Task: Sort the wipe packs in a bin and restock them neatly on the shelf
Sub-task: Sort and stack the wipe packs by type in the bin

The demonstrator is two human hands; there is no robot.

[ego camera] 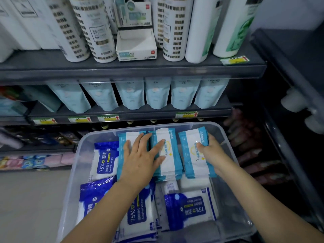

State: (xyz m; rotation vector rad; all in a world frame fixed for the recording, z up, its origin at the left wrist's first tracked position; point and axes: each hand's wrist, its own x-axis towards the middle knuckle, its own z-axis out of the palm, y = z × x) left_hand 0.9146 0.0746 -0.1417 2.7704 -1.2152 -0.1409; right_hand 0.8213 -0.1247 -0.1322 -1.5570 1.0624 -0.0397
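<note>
in the clear bin (72,174), the left grip (142,160) lay flat, fingers spread, on two light-blue wipe packs (169,155); the right grip (209,151) was clamped round a third light-blue stack (192,155) beside them. dark-blue alcohol wipe packs (105,162) lay alongside.

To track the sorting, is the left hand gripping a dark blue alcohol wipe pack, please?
No, the left hand lies flat, fingers straight, on light blue and white wipe packs in the clear plastic bin.
</note>
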